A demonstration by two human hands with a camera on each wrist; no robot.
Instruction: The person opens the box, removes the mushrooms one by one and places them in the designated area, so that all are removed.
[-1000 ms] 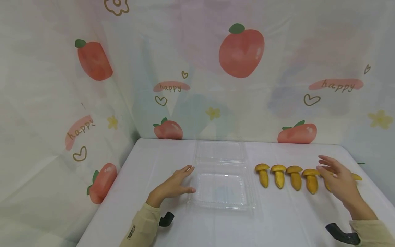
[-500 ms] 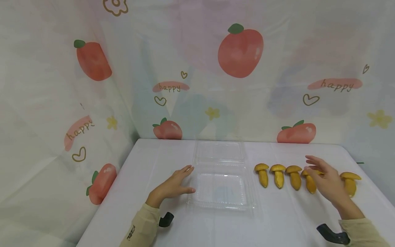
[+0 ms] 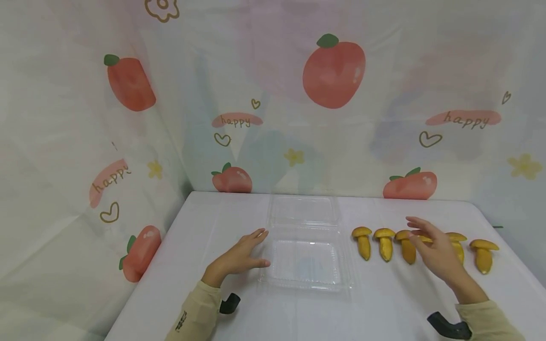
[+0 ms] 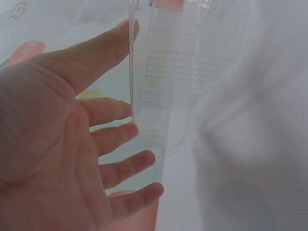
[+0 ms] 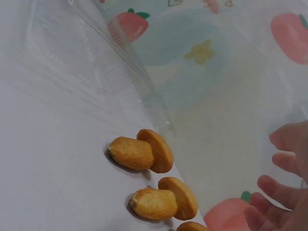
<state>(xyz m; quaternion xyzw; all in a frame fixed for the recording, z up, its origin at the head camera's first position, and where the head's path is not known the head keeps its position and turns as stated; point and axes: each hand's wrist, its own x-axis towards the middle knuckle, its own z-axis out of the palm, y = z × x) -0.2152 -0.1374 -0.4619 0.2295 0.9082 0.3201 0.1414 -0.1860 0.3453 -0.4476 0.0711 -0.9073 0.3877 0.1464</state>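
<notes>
A clear plastic clamshell box [image 3: 305, 286] lies on the white table with its lid [image 3: 304, 210] folded back. My left hand [image 3: 236, 258] is at the box's left side with spread fingers; in the left wrist view its fingertips meet the clear wall [image 4: 168, 72], though contact is hard to judge. Several yellow-brown mushrooms stand in a row to the right of the box, from the leftmost mushroom [image 3: 364, 246] to the rightmost mushroom [image 3: 484, 258]. Over this row my right hand [image 3: 445, 258] hovers with loosely extended fingers, holding nothing and partly covering one mushroom [image 3: 423, 233].
A white cloth covers the table [image 3: 298, 317]. A printed curtain [image 3: 264, 85] with fruit drawings hangs behind and to the left. Black pieces, a left one [image 3: 230, 303] and a right one [image 3: 450, 327], stick out by the sleeves.
My right hand has moved left along the row, uncovering the two rightmost mushrooms and partly covering others. My left hand, the box and the mushrooms have stayed in place.
</notes>
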